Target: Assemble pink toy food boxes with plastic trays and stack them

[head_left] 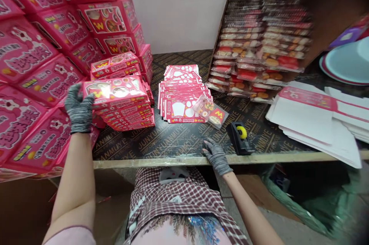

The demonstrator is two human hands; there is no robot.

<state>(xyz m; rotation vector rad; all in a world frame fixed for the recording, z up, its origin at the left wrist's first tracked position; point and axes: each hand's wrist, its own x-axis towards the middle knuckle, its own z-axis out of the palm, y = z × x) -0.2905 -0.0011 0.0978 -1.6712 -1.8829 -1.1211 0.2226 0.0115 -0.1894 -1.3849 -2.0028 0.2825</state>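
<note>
In a grey knitted glove, my left hand (78, 110) grips the left end of a pink toy box (118, 90) with a clear window. That box lies on top of a leaning stack of similar pink boxes (131, 116). My right hand (216, 156), gloved the same way, rests at the table's front edge with fingers extended and nothing held. Beyond it lies a clear packet of small toy pieces (215, 116), partly over a pile of flat pink printed cards (180, 108). A black tape dispenser (240, 137) with a yellow core stands just right of my right hand.
Tall stacks of pink boxes (40, 45) rise at the left. Bagged toy sets (253, 49) fill an open carton at the back right. White folded card sheets (305, 118) overhang the front edge. Pale blue plates (348, 60) sit far right; a green bag (291, 202) hangs below.
</note>
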